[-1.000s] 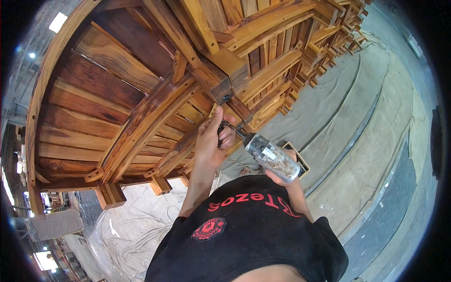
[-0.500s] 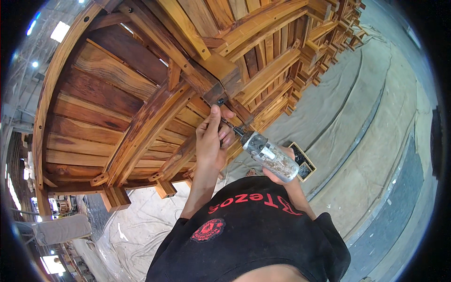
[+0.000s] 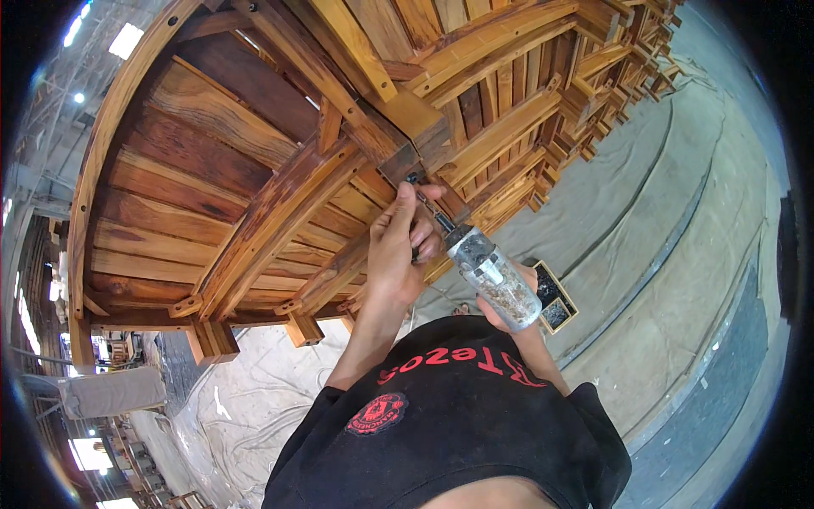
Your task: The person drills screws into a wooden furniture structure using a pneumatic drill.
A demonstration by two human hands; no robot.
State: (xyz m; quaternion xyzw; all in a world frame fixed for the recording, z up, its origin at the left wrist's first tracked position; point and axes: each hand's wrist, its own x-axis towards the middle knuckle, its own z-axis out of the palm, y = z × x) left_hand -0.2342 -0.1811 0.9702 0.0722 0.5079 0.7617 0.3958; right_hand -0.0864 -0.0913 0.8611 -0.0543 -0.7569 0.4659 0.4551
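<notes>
Pale, creased sheets (image 3: 644, 293) spread beside a blue-grey strip of floor (image 3: 704, 382), more wooden furniture (image 3: 606, 58) runs away from us in a row, a grey pad (image 3: 113, 394) sits over on the left, and a round lamp (image 3: 79, 98) glows near a bright panel (image 3: 127, 41).

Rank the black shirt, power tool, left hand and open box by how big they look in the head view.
Largest to smallest:
1. Black shirt
2. Power tool and left hand: too alike to rank
3. Open box, judged by its visible part
</notes>
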